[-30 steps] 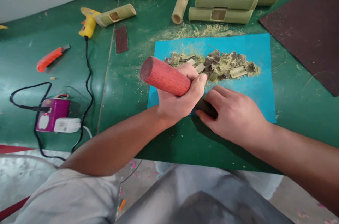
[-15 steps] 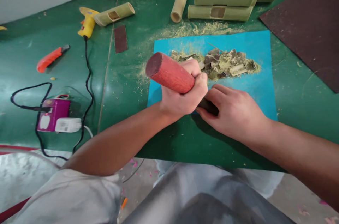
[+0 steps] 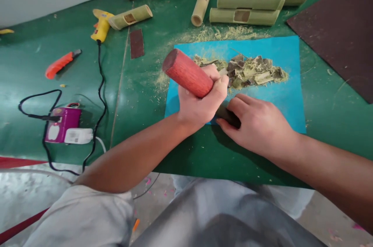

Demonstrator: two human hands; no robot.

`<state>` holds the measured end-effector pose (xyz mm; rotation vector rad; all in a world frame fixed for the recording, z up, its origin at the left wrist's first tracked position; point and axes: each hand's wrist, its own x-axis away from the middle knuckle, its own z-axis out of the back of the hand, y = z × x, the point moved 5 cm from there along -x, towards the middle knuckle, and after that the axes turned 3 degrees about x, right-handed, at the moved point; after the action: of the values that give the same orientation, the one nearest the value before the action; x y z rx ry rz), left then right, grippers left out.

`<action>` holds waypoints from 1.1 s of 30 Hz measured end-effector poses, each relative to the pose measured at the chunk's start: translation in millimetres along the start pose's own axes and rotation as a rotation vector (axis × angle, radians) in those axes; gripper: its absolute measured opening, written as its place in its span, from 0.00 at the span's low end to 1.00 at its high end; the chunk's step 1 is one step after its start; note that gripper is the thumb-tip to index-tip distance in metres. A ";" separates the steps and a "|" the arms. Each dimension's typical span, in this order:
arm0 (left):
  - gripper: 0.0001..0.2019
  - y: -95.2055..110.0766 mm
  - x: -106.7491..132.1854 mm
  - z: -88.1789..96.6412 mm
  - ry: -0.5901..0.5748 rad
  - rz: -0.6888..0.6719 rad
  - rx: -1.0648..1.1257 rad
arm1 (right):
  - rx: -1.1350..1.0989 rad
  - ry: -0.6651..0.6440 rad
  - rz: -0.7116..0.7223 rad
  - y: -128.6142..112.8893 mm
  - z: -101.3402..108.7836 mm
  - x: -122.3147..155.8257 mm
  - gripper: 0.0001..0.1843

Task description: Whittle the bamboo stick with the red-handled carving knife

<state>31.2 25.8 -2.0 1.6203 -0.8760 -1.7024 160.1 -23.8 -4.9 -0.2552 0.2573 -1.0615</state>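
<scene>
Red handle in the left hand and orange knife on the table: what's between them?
In the head view: a black cord and thin pale seam across the green table, then pale dust beside the red handle.

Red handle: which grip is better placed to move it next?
Probably the left grip: it is closed around the red handle. The right grip holds a dark piece and would likely have to let go first.

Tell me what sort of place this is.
Probably a small craft workshop, judging by the bamboo tubes with openings cut in them, the heap of chips and shavings on a blue sheet, and what looks like a yellow glue gun.
</scene>
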 end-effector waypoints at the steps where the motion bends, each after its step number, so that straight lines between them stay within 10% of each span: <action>1: 0.26 0.1 0.4 0.4 -0.008 0.021 -0.018 | 0.002 -0.004 -0.001 0.1 -0.1 0.1 0.06; 33: 0.25 1.9 -5.2 -0.7 -0.061 0.008 -0.020 | -0.008 -0.039 -0.024 -0.8 0.4 -1.2 0.05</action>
<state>32.2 28.9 2.6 1.5571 -0.8908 -1.7579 159.1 -23.1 -4.2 -0.2863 0.2236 -1.0779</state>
